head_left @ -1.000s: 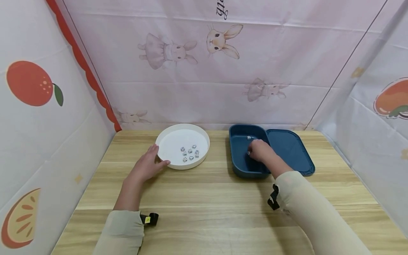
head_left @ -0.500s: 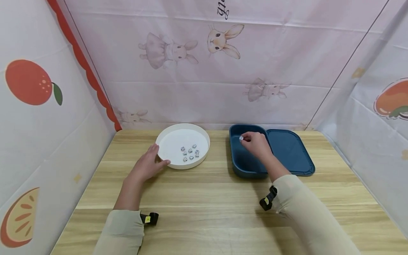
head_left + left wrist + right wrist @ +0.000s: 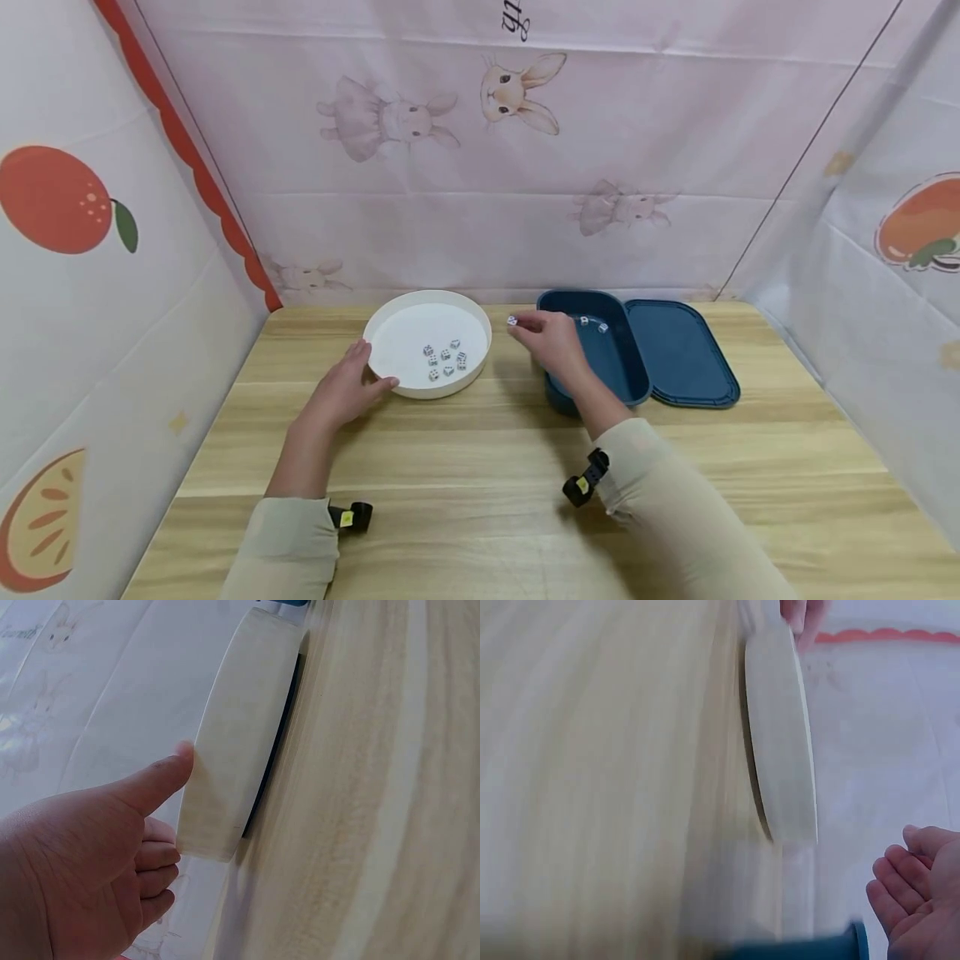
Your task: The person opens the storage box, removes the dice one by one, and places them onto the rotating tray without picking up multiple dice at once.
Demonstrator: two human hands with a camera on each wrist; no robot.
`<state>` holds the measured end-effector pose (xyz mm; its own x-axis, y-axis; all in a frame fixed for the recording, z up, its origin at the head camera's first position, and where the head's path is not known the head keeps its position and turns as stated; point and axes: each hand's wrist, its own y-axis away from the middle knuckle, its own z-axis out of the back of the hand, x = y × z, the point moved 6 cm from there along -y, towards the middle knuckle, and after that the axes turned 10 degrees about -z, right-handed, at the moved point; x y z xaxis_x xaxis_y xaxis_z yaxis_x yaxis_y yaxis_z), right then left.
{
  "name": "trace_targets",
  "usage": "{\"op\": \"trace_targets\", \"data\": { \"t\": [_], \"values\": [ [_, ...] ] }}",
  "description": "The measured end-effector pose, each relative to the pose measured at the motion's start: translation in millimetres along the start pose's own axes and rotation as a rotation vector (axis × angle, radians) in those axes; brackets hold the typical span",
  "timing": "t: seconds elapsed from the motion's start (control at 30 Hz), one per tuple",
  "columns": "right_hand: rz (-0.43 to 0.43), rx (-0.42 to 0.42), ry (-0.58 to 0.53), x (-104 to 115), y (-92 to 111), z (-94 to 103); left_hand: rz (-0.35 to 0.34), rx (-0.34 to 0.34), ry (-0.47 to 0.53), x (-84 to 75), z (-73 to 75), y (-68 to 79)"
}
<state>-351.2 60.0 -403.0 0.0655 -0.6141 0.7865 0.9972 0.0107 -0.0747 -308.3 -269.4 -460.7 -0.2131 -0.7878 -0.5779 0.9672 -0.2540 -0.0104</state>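
Between the thumb and fingertips of my right hand (image 3: 553, 342) a small white die (image 3: 512, 321) is pinched, above the gap between the two containers. My left hand (image 3: 345, 388) rests at the left side of a round white tray (image 3: 390, 383), its thumb and fingers spread along the rim. In the left wrist view the thumb tip of that hand (image 3: 90, 840) meets the tray's edge. Several dice (image 3: 446, 355) with dark pips lie grouped in the tray's right half. Two more dice (image 3: 603, 328) sit at the far end of a deep blue box (image 3: 639, 395), below my right forearm.
A flat blue lid (image 3: 692, 358) lies against the box's right side. The wooden tabletop (image 3: 465, 483) stretches in front of both containers. Printed cloth walls (image 3: 420, 242) close in the back and both sides.
My right hand has risen out of the blue box with a die and moved left, past the box's left rim. The left hand has stayed on the tray.
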Motion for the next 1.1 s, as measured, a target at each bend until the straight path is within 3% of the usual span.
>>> {"op": "trace_targets", "data": {
  "t": [0.3, 0.43, 0.57, 0.93, 1.1],
  "values": [
    [-0.009, 0.068, -0.149, 20.2, 5.1, -57.4, -0.014, -0.006, -0.003, -1.0, 2.9, 0.7],
    [-0.017, 0.118, -0.16, 28.4, 8.8, -80.9, -0.017, 0.001, -0.001, -2.1, 2.4, 0.5],
    [0.03, 0.141, -0.137, 37.6, 11.4, -99.1, -0.02, -0.001, -0.004, -2.6, 1.4, 0.0],
    [0.084, 0.149, -0.105, 41.0, 14.3, -126.5, -0.028, -0.007, -0.03, -2.3, 2.2, 1.7],
    [0.135, 0.137, -0.005, 47.4, 17.1, -132.6, -0.029, -0.01, -0.026, -1.0, 2.0, 2.4]
  ]
}}
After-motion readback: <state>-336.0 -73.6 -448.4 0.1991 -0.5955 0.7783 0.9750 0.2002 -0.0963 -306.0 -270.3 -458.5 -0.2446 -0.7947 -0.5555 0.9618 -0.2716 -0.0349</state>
